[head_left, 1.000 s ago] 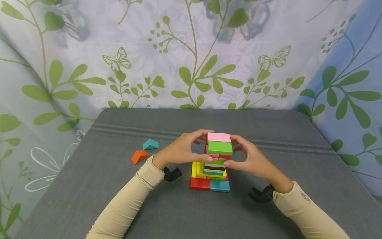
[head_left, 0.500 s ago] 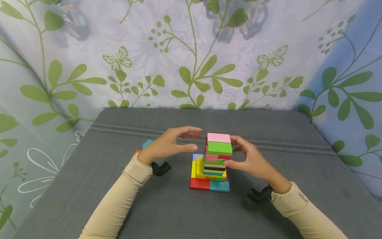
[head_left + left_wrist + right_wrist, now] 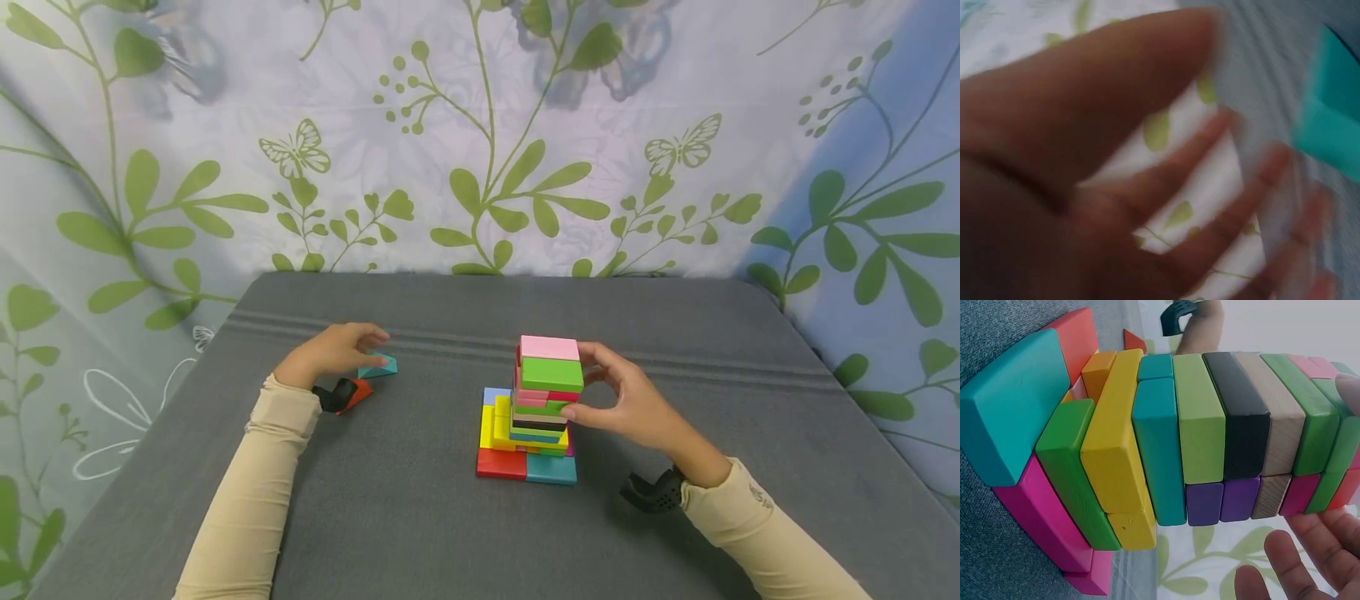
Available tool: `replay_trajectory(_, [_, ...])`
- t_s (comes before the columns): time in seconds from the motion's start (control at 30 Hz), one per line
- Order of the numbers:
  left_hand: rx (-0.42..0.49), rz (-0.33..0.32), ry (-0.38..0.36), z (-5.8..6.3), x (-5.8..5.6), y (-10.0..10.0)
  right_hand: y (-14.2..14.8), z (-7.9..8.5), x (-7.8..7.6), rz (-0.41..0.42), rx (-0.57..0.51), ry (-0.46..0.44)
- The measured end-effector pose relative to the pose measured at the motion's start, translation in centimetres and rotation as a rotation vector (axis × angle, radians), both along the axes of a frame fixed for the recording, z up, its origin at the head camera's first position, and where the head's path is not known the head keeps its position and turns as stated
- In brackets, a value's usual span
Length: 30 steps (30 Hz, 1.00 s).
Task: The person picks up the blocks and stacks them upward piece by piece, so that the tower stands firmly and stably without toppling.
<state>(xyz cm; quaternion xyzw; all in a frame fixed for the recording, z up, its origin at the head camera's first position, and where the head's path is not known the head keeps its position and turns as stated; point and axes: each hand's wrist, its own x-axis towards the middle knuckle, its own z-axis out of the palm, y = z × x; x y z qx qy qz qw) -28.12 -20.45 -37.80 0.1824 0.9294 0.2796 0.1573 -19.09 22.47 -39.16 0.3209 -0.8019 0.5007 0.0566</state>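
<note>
A tower of coloured wooden blocks [image 3: 542, 423] stands on the table, with a pink block [image 3: 550, 347] and a green block [image 3: 552, 374] at its top. My right hand [image 3: 628, 400] steadies its upper part from the right, thumb at the front and fingers behind. In the right wrist view, fingertips [image 3: 1319, 534] lie against the tower's side near the top. My left hand [image 3: 341, 350] is over a teal triangular block [image 3: 381, 367] at the left, partly covering it. The left wrist view shows those fingers [image 3: 1222, 231] spread and blurred, apart from the teal block [image 3: 1335, 119].
An orange-red triangular block [image 3: 357, 394] lies in front of the teal one, partly hidden by the left wrist's black mount [image 3: 334, 395]. Grey cloth covers the table [image 3: 420, 517]. A leaf-patterned curtain [image 3: 345, 200] hangs behind and at the sides.
My left hand has let go of the tower and moved left to the teal triangular block. The right hand has stayed at the tower, which stands as before.
</note>
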Motion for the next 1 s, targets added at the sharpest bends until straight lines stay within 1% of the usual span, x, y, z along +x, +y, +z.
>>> replay_trajectory(0.07, [-0.088,0.043,-0.028,-0.4,-0.1,-0.3,0.0,0.0,0.0,0.007,-0.007,-0.003])
replay_trajectory(0.13, [-0.135,0.068,-0.032,-0.6,-0.2,-0.4,0.1,-0.1,0.0,0.011,-0.010,-0.004])
replay_trajectory(0.2, [-0.144,0.086,-0.020,-0.8,-0.2,-0.4,0.1,-0.1,0.0,0.012,-0.012,0.000])
replay_trajectory(0.27, [-0.151,0.089,-0.002,-0.9,-0.2,-0.3,0.1,-0.1,0.0,0.013,-0.014,0.004])
replay_trajectory(0.33, [-0.155,0.075,0.017,-0.9,-0.3,-0.1,0.1,-0.1,0.0,0.014,-0.014,0.007])
replay_trajectory(0.4, [-0.137,0.051,0.039,-0.9,-0.3,0.1,0.2,-0.1,-0.1,0.015,-0.012,0.009])
replay_trajectory(0.47, [-0.085,0.017,0.059,-0.6,-0.2,0.5,0.2,-0.1,-0.1,0.014,-0.009,0.010])
replay_trajectory(0.53, [-0.003,-0.027,0.089,-0.2,0.0,1.1,0.2,-0.1,-0.1,0.013,-0.004,0.012])
replay_trajectory(0.6, [0.095,-0.065,0.123,0.5,0.3,2.0,0.2,0.0,-0.1,0.009,-0.001,0.015])
replay_trajectory(0.7, [0.225,-0.113,0.203,1.8,1.1,3.9,0.3,0.0,-0.1,0.009,0.002,0.017])
replay_trajectory(0.8, [0.320,-0.130,0.286,3.0,2.1,5.9,0.3,0.1,-0.1,0.012,0.003,0.019])
replay_trajectory(0.9, [0.402,-0.129,0.337,4.1,3.2,8.0,0.3,0.1,-0.1,0.013,0.004,0.020])
replay_trajectory(1.0, [0.471,-0.127,0.373,4.9,4.1,10.0,0.4,0.1,-0.1,0.013,0.006,0.016])
